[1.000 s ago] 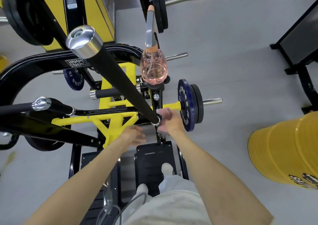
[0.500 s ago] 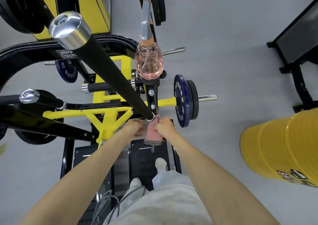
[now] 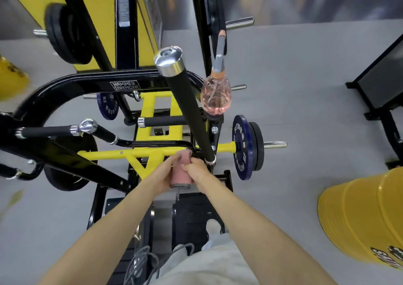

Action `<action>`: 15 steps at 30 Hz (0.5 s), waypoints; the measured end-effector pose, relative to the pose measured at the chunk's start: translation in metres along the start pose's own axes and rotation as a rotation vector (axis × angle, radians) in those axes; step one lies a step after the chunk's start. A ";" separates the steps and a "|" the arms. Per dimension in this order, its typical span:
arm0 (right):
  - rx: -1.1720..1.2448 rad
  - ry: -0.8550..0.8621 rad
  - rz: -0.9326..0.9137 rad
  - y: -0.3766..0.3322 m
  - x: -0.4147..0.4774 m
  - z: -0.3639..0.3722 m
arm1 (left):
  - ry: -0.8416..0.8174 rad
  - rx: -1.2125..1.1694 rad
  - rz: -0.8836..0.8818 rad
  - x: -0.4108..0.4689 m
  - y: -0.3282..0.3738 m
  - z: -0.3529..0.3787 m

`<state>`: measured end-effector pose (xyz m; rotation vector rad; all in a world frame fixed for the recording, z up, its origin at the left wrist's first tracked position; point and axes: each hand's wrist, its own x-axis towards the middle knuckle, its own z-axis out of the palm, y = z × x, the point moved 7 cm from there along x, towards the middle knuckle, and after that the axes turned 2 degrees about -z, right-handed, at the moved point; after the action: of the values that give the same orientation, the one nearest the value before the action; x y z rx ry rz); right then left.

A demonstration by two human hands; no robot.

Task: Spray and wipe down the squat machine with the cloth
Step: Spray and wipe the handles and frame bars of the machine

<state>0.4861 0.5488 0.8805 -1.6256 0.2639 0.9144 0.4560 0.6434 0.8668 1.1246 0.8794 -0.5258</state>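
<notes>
Squat machine (image 3: 144,154), black and yellow steel tubing with a Hammer Strength badge, takes up most of the left and middle of the shot, and the person stands on its black footplate at the near end. Over on the near right sits a big yellow metal drum (image 3: 359,219) on the grey floor, well apart from everything else. A long black padded handle with a chrome end cap (image 3: 187,110) runs from the middle down toward the hands. To its right, a dark blue round weight plate (image 3: 239,147) hangs on the yellow side peg with a black plate just outside it. The clear plastic spray bottle with pink liquid (image 3: 216,97) stands on a black post of the machine, just right of the handle, grey nozzle pointing far. The pink knitted cloth (image 3: 182,173) is bunched into a roll just near the yellow crossbar, by the handle's lower end. Both hands grip it: the left hand (image 3: 162,175) has fingers curled round its left side, and the right hand (image 3: 197,171) is fisted round its right side.
</notes>
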 end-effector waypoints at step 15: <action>-0.423 0.120 -0.212 -0.077 0.000 0.013 | 0.500 0.239 0.442 -0.024 0.125 -0.076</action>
<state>0.5282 0.5824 0.9368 -2.0574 -0.0253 0.7420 0.5110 0.7585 0.9424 1.6571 0.9684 0.0269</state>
